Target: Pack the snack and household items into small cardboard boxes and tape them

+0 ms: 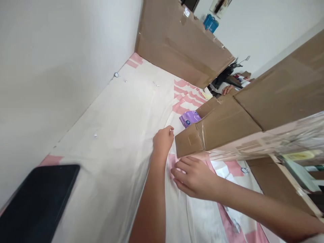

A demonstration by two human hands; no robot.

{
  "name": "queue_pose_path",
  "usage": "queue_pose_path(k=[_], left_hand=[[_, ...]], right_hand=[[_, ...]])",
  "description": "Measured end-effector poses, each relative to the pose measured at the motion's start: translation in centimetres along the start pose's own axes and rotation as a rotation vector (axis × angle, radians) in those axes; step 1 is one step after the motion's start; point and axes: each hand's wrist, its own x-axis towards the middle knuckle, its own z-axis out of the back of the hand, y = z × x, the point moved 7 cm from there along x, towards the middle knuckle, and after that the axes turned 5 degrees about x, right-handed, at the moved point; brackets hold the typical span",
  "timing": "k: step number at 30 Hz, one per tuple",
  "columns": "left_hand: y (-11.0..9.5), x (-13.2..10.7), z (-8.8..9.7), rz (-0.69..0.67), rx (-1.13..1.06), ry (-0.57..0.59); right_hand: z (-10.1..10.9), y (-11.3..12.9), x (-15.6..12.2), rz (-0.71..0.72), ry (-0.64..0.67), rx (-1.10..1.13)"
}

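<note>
My left hand point(163, 140) is over the white and pink cloth point(118, 125), just left of a cardboard piece point(188, 140). Its fingers are curled together, and a tiny pale speck shows at the fingertips, too small to name. Nearer to me, my right hand point(193, 176) hangs over the cloth with bent fingers slightly apart and nothing visible in them. Beyond my hands, a purple packet point(189, 118) rests against the cardboard. White papers point(225, 172) lie right of my right hand.
A black tablet-like slab point(35, 202) lies at the lower left beside a white wall point(63, 60). Tall cardboard panels point(177, 44) border the far side. Another person's hand point(227, 89) touches the right-hand cardboard. Small white scraps point(95, 135) dot the cloth.
</note>
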Motion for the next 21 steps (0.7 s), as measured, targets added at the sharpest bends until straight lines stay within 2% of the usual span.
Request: queue_pose_path(k=[3,6,11,17,21], left_hand=[[0.1,0.1,0.4,-0.003,-0.045,0.052],[0.4,-0.2,0.8,0.002,-0.062,0.103],[0.5,-0.7,1.2,-0.009,-0.062,0.106],[0.5,-0.7,0.7,-0.021,-0.113,0.131],[0.2,-0.6,0.5,-0.027,-0.115,0.148]], right_hand=[[0.3,-1.1,3.5,-0.113,0.194,-0.134],[1.9,-2.8,6.8,-0.295,0.353,-0.22],[3.9,-7.6,10.8,-0.62,0.551,-0.238],[3.6,-15.5,13.1,-0.992,0.571,-0.313],[3.4,-19.0,14.8,-1.169,0.466,-0.255]])
